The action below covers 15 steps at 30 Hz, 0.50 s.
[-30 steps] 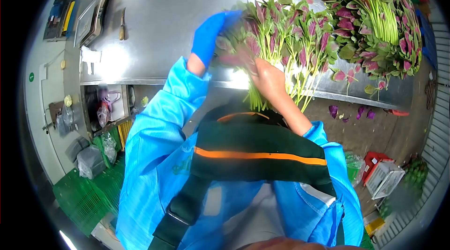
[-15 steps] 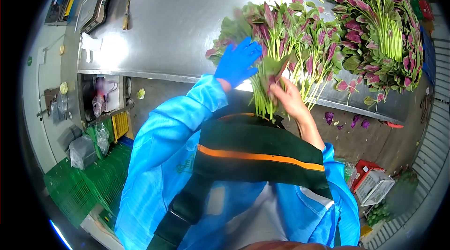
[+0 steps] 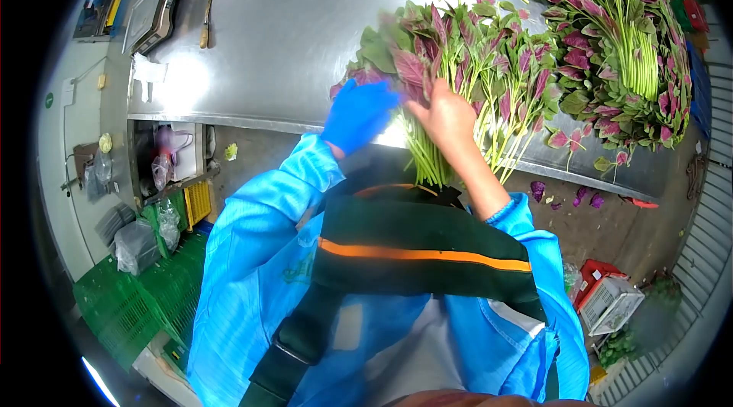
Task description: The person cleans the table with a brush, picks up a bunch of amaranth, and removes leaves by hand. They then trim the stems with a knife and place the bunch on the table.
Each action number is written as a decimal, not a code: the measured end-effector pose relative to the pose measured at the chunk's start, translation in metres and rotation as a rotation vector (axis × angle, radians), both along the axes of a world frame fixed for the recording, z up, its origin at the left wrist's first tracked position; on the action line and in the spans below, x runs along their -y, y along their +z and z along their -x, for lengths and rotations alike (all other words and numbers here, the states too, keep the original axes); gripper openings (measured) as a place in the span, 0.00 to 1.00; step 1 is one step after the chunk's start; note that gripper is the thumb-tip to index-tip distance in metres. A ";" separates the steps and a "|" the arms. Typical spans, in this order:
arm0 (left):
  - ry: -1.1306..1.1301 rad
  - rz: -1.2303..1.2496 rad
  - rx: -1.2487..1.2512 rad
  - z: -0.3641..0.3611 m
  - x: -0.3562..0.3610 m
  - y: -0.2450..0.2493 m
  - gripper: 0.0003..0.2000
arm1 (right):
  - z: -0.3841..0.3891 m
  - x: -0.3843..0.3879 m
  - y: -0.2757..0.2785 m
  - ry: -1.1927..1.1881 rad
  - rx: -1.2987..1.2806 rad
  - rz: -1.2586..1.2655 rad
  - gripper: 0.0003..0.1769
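Note:
Red amaranth [image 3: 427, 52], with green and purple leaves and pale stems, lies in a loose bunch at the table's front edge, its stem ends hanging over. At the left side of the bunch is my left hand [image 3: 357, 118] in a blue glove, its fingers smeared by motion beside the leaves. My bare right hand [image 3: 449, 118] is over the stems, thumb and fingers closed on a purple-green leaf at the middle of the bunch. More amaranth stems [image 3: 511, 128] lie just right of this hand.
A big amaranth pile [image 3: 637, 63] sits on the right of the steel table [image 3: 275, 40]. A knife [image 3: 206, 21] and a scale [image 3: 156, 14] lie at the left. Green crates [image 3: 145, 292] stand on the floor at lower left, with a white crate [image 3: 613, 304] at lower right.
My left hand has moved left and down, away from the middle of the bunch. My right hand has gone up and left, from the lower stems to the leaves.

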<state>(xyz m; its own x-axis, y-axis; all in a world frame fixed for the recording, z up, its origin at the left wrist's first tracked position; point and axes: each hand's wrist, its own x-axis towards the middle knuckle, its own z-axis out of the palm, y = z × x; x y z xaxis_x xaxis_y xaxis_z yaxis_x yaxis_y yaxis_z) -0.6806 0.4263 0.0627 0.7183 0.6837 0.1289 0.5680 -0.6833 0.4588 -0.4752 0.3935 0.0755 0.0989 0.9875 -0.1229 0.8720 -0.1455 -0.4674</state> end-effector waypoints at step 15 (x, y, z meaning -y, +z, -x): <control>0.017 -0.082 0.280 -0.076 -0.010 0.014 0.24 | -0.048 0.053 -0.001 -0.195 -1.200 0.192 0.19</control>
